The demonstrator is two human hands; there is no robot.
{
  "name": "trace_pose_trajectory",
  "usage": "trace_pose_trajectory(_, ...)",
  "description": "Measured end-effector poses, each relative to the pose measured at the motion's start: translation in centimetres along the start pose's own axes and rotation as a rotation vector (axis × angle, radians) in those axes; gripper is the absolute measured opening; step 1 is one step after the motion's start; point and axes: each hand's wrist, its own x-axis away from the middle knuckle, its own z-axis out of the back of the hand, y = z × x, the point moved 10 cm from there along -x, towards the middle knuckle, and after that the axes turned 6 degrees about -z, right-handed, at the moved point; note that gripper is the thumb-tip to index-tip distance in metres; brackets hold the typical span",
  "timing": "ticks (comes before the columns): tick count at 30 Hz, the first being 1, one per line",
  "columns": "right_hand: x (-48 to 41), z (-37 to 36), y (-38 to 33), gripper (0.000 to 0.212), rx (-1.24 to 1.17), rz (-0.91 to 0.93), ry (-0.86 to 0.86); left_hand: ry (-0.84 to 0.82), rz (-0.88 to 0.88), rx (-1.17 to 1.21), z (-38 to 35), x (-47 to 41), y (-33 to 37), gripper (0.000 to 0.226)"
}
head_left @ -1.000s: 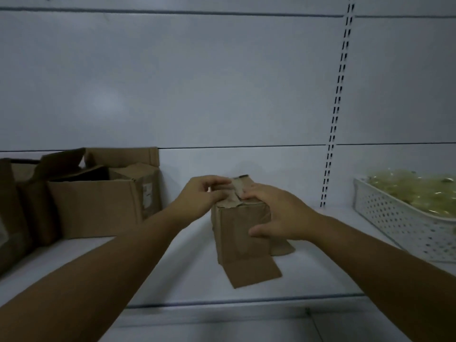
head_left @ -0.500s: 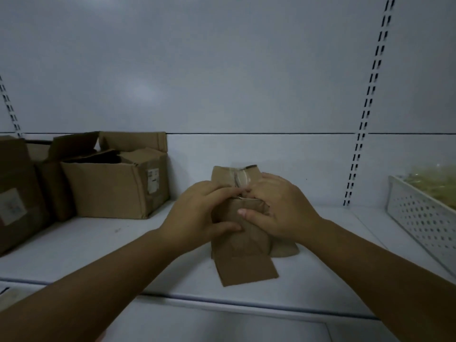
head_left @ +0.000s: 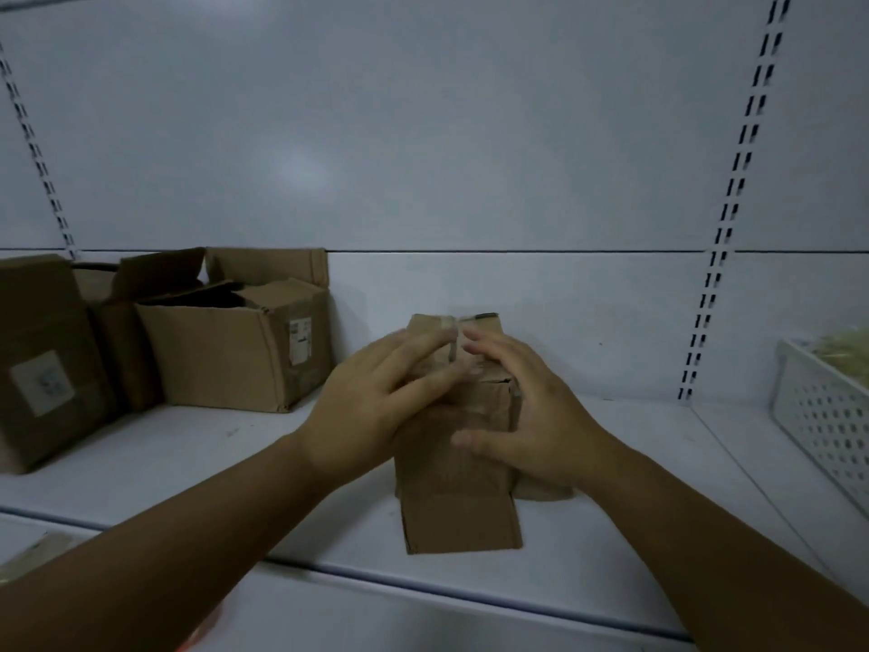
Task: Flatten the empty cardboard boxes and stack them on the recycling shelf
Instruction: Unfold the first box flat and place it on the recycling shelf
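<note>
I see the small brown cardboard box [head_left: 463,430] standing on the white metal shelf [head_left: 197,458], near its front edge and about midway along it, right between my two hands. Its bottom flap lies flat on the shelf, pointing toward me, and its top flaps stand up behind my fingertips, with a strip of clear tape showing on them. My left hand [head_left: 376,407] lies against the box's left side and upper part, fingers spread and laid flat across the cardboard, pressing rather than pinching. My right hand [head_left: 526,411] cups the right side, fingers loosely spread over the top corner and thumb stretched across the front face; it too is flat on the box, not closed around it. Both forearms reach in from the lower corners and meet at the box. Farther left on the same shelf sit an open brown cardboard carton [head_left: 235,350] with raised flaps and a closed brown labelled box [head_left: 42,364], well apart from my hands. A white perforated plastic basket [head_left: 827,416] sits at the right edge.
</note>
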Motion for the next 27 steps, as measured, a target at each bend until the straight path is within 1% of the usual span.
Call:
trace_pose_trajectory(3,0.1,-0.4,0.3,0.083,0.027,0.016,-0.005,0.028,-0.136,0.035,0.6,-0.6,1.1,0.021)
trace_pose_trajectory(4,0.2,-0.4,0.3,0.086,0.028,0.02,-0.009,0.035,-0.158,0.075,1.0,-0.9,1.1,0.019)
trace_pose_trajectory(5,0.3,-0.4,0.2,0.088,0.026,0.026,-0.01,0.05,-0.147,0.133,1.6,-1.3,0.7,0.021)
trace_pose_trajectory(6,0.4,-0.5,0.1,0.091,0.027,0.026,-0.014,0.083,-0.084,0.21,2.2,-1.9,-0.2,0.023)
trace_pose_trajectory(7,0.5,-0.5,0.0,0.093,0.022,0.022,-0.013,0.144,0.039,0.297,3.0,-2.5,-2.0,0.022)
trace_pose_trajectory(8,0.6,-0.5,-0.2,0.096,0.006,0.014,-0.009,0.237,0.218,0.402,3.7,-2.9,-4.5,0.019)
trace_pose_trajectory(9,0.7,-0.3,-0.3,0.097,-0.028,0.004,0.0,0.352,0.449,0.553,3.9,-2.8,-7.8,0.017)
trace_pose_trajectory(10,0.8,0.0,-0.4,0.098,-0.053,-0.008,0.011,0.486,0.707,0.754,3.2,-1.9,-11.2,0.019)
trace_pose_trajectory(11,0.9,0.3,-0.5,0.096,-0.048,-0.013,0.019,0.609,0.965,0.973,1.6,-0.7,-14.2,0.022)
trace_pose_trajectory(12,0.9,0.8,-0.8,0.087,-0.001,-0.003,0.027,0.683,1.181,1.184,-0.3,0.3,-16.1,0.025)
trace_pose_trajectory(13,0.9,1.3,-1.1,0.076,0.059,0.02,0.033,0.701,1.33,1.377,-2.2,0.8,-17.0,0.029)
trace_pose_trajectory(14,0.9,1.8,-1.3,0.068,0.105,0.028,0.032,0.675,1.413,1.534,-3.6,1.0,-17.3,0.037)
trace_pose_trajectory(16,0.8,2.8,-1.1,0.064,0.155,-0.002,0.003,0.655,1.469,1.721,-4.9,1.5,-17.6,0.056)
trace_pose_trajectory(17,0.8,3.3,-1.0,0.062,0.188,-0.006,-0.017,0.676,1.495,1.749,-5.1,2.0,-18.0,0.059)
trace_pose_trajectory(18,0.8,3.7,-1.1,0.059,0.221,-0.002,-0.032,0.697,1.532,1.732,-5.1,2.7,-18.7,0.053)
trace_pose_trajectory(20,0.9,4.4,-1.4,0.049,0.269,-0.003,-0.063,0.714,1.591,1.634,-4.4,4.1,-20.4,0.036)
trace_pose_trajectory(22,1.2,5.1,-1.6,0.048,0.296,-0.007,-0.09,0.703,1.604,1.497,-3.3,5.0,-22.1,0.025)
trace_pose_trajectory(23,1.3,5.3,-1.5,0.046,0.32,-0.02,-0.113,0.693,1.583,1.411,-2.4,5.2,-23.0,0.023)
trace_pose_trajectory(25,1.3,5.3,-1.5,0.045,0.413,-0.045,-0.169,0.673,1.49,1.261,-0.3,4.8,-24.7,0.03)
trace_pose_trajectory(27,0.9,5.1,-0.8,0.05,0.484,-0.118,-0.243,0.703,1.382,1.247,1.7,3.6,-26.2,0.038)
